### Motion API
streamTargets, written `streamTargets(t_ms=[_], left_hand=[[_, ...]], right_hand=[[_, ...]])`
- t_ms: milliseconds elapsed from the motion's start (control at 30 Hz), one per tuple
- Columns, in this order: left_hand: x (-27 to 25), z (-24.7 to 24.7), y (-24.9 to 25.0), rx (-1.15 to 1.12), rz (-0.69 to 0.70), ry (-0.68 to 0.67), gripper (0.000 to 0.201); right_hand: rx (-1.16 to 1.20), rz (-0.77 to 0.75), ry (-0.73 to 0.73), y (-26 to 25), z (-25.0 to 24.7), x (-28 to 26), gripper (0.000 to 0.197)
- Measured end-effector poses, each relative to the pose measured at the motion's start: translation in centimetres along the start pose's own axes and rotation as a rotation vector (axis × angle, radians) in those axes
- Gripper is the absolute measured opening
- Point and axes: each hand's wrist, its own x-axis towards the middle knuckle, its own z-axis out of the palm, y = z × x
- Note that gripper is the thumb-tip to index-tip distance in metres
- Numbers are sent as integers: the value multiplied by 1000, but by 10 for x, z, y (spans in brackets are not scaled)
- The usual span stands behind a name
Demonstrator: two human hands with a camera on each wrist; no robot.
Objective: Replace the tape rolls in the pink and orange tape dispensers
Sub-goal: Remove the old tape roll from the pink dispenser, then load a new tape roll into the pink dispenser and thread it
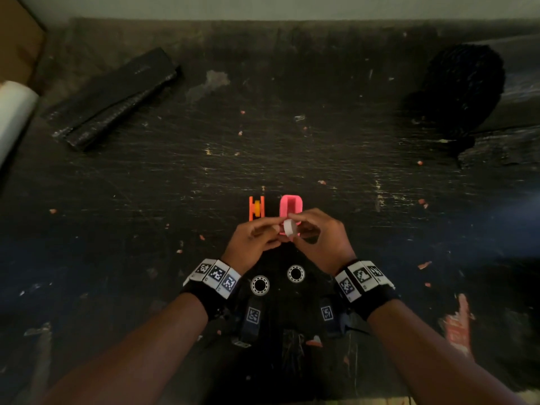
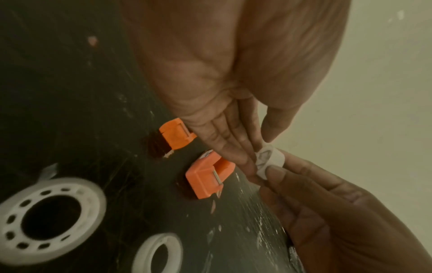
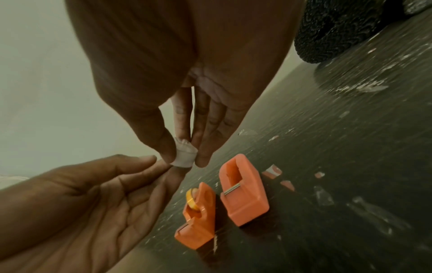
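Both hands meet just above the table in the head view, over a small white tape roll (image 1: 289, 228). My right hand (image 1: 295, 220) pinches that roll (image 3: 184, 156) between thumb and fingers. My left hand (image 1: 276, 230) pinches its near edge (image 2: 270, 158) with thumb and fingertips. Right behind the hands stand the orange dispenser (image 1: 256, 208), with a yellow roll (image 3: 192, 198) in it, and the pink dispenser (image 1: 291, 205), whose slot (image 3: 235, 175) looks empty. Two larger white tape rolls (image 1: 259, 285) (image 1: 295, 273) lie flat between my wrists.
A flat black slab (image 1: 117, 95) lies at the back left, and a black knitted lump (image 1: 458, 92) sits at the back right. A white cylinder (image 1: 14, 112) and cardboard (image 1: 17, 39) stand at the left edge. Small scraps dot the scratched black table (image 1: 321, 141).
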Motion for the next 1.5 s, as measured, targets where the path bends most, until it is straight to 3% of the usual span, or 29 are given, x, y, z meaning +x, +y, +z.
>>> streamTargets(t_ms=[133, 367, 500, 733, 833, 967, 1167, 1267, 1367, 1500], left_hand=[[-12, 2, -8, -108, -13, 38, 29], [-25, 1, -16, -193, -2, 22, 29], [-27, 0, -23, -144, 10, 110, 23], [-39, -9, -38, 18, 12, 167, 25], [-45, -16, -47, 84, 8, 161, 28], [-53, -18, -55, 121, 15, 178, 31], [-62, -17, -60, 192, -8, 175, 30], [-67, -15, -60, 194, -3, 181, 30], [-73, -13, -58, 177, 10, 177, 30], [-79, -10, -56, 168, 22, 175, 31]], right_hand=[[119, 41, 58, -6, 7, -12, 32], [85, 8, 74, -4, 14, -25, 25], [83, 53, 89, 2, 11, -31, 22], [-493, 374, -77, 50, -3, -58, 24], [-561, 338, -103, 58, -1, -68, 26], [-655, 176, -128, 52, 2, -67, 58], [-621, -7, -456, 30, 24, -51, 68], [-613, 13, -514, 27, 30, -48, 57], [-398, 77, -380, 29, 31, -53, 46], [69, 184, -147, 24, 27, -68, 49]])
